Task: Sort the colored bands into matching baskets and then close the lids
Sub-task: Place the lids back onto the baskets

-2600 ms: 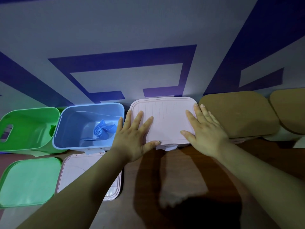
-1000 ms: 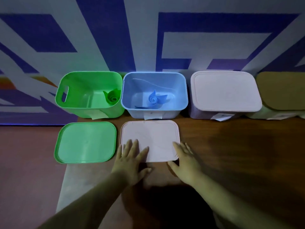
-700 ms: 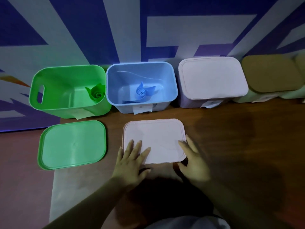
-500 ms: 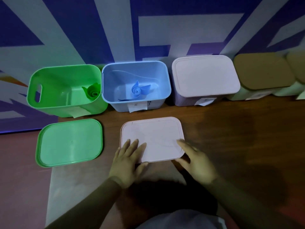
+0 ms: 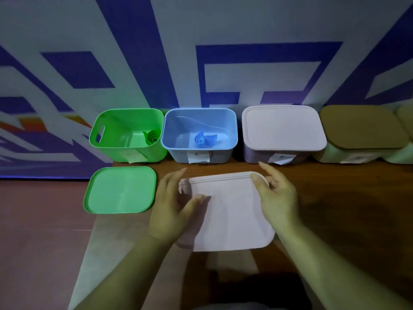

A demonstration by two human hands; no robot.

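- Wooden table (image 5: 346,209), backed by a blue-and-white wall (image 5: 134,52).
- Pink lid (image 5: 230,211), tilted in front of the blue basket (image 5: 199,151); pinched at its side edges by left hand (image 5: 172,211) and right hand (image 5: 277,198), thumbs on top.
- Blue band (image 5: 202,139) coiled inside that open basket.
- Green band (image 5: 153,136) in green basket (image 5: 116,151); green lid (image 5: 120,190) flat before it.

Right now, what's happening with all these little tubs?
A person grips a pale pink lid with the left hand and right hand, apparently raised off the table, in front of the open blue basket holding a rolled blue band. The green basket, with its green band, is also open; its green lid lies on the table. The pink basket is already lidded.
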